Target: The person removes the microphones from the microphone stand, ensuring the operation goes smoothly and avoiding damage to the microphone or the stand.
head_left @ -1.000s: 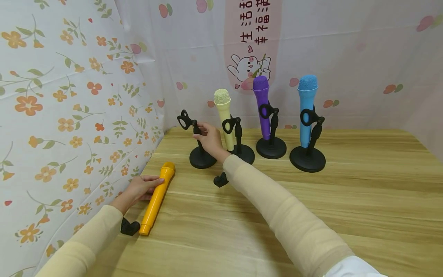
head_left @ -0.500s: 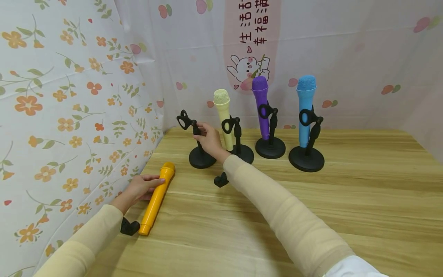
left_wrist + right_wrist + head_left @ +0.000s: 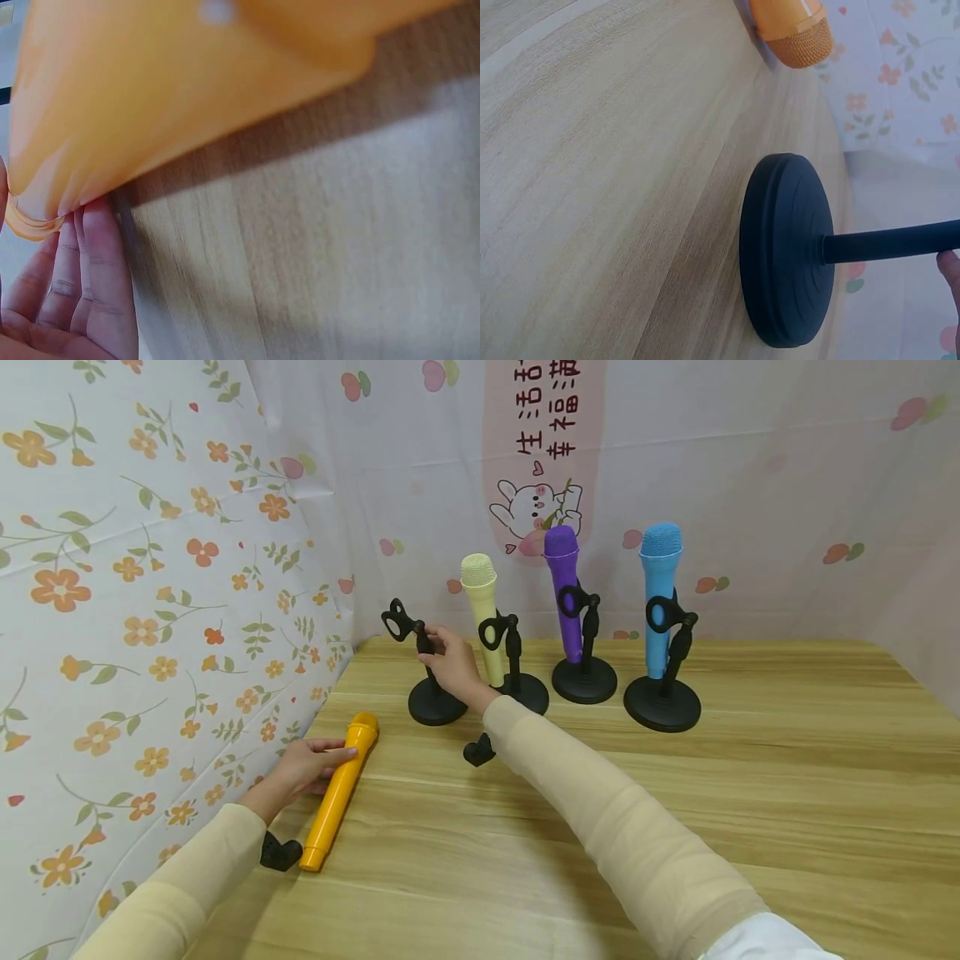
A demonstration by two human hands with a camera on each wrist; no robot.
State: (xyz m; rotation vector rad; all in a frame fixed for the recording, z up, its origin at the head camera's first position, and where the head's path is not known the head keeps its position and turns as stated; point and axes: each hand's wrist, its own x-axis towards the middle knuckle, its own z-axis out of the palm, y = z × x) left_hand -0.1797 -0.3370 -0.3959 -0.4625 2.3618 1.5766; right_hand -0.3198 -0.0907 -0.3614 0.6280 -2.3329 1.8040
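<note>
Pinching: left hand (image 3: 302,767), its grip on the orange microphone (image 3: 331,810), below the head.
Orange microphone: on the bench (image 3: 480,852); long axis running away from the person, head far, slanting right.
Right hand (image 3: 453,662): grip pinching the post of the leftmost stand (image 3: 433,703).
Leftmost stand: upright, beyond the microphone and to its right, apart.
Nearer hand: left to microphone, right to stand.
</note>
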